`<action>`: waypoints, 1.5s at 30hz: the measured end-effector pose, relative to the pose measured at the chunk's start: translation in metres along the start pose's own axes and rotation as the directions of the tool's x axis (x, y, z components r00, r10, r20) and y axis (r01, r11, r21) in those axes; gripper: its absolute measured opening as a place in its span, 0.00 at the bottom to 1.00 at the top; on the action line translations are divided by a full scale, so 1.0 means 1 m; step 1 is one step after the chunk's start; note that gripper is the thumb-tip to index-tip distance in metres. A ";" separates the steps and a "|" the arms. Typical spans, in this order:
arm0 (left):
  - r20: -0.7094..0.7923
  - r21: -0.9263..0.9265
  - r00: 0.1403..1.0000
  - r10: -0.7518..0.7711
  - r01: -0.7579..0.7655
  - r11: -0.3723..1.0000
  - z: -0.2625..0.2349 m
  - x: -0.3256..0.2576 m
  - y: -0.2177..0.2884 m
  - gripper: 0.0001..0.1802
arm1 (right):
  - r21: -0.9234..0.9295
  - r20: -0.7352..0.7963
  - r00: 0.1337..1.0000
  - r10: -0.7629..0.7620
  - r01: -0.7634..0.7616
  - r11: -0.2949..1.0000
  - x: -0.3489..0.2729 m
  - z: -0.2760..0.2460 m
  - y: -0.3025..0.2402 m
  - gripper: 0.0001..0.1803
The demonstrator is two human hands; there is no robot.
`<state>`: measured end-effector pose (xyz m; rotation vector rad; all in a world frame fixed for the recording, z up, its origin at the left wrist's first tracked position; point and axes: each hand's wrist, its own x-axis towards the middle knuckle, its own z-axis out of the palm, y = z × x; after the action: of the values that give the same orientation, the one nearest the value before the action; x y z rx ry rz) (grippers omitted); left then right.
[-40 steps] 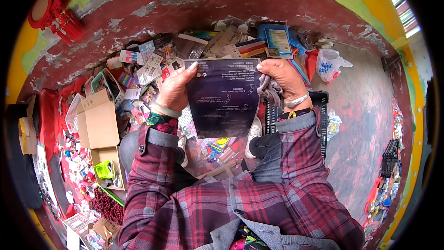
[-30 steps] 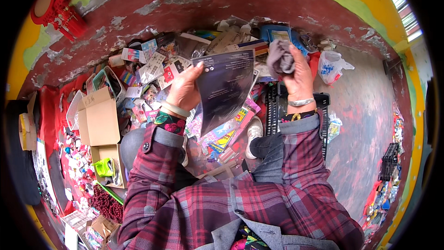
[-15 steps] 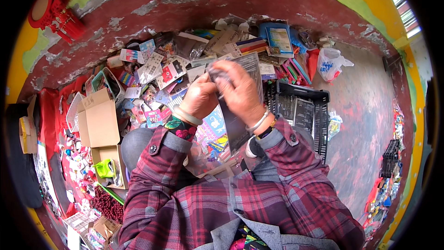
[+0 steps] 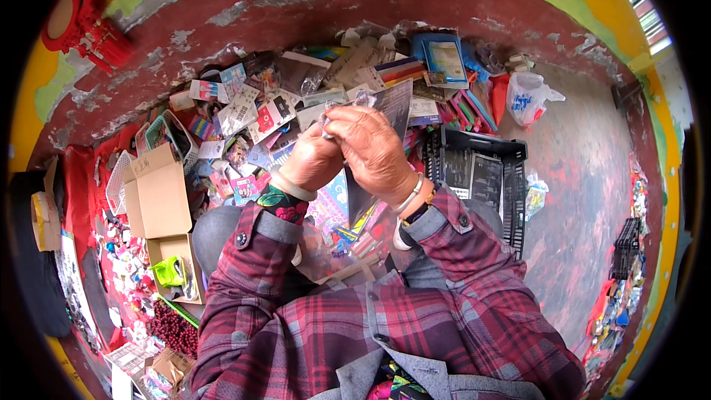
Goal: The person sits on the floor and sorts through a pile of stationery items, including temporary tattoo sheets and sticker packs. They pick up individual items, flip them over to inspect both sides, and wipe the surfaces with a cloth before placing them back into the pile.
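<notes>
1 black crate (image 4: pixel 514 200) near right hand (image 4: pixel 374 150)

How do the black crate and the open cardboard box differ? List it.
The crate is black with slotted walls; the cardboard box is brown with an opened lid. The crate holds dark printed sheets; the box holds a bright green item. Both are open-topped.

A maroon-and-grey plaid jacket (image 4: pixel 326 318) has grey cuffs (image 4: pixel 280 227) and dark buttons (image 4: pixel 241 238).

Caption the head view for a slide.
Left hand and right hand close together at a dark packet, between an open cardboard box and a black crate.
</notes>
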<state>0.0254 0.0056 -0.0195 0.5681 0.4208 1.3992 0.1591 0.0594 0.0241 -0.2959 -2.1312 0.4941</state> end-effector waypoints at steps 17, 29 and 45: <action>-0.073 0.030 0.996 0.044 -0.042 0.999 0.015 0.001 0.011 0.25 | -0.124 -0.071 0.993 0.095 -0.103 0.987 0.001 -0.013 0.022 0.14; -0.056 0.022 0.995 0.079 -0.078 0.997 0.003 -0.001 0.006 0.24 | -0.080 0.001 1.000 -0.007 0.007 0.997 -0.004 -0.002 0.001 0.16; -0.136 -0.053 0.963 0.234 -0.243 0.969 0.005 -0.013 0.053 0.18 | 0.947 0.061 0.412 0.909 -0.311 0.078 -0.007 -0.095 0.096 0.10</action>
<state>-0.0153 -0.0044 0.0156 0.4851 0.4147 1.6822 0.2437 0.1650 0.0240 -0.7264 -0.6945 1.7649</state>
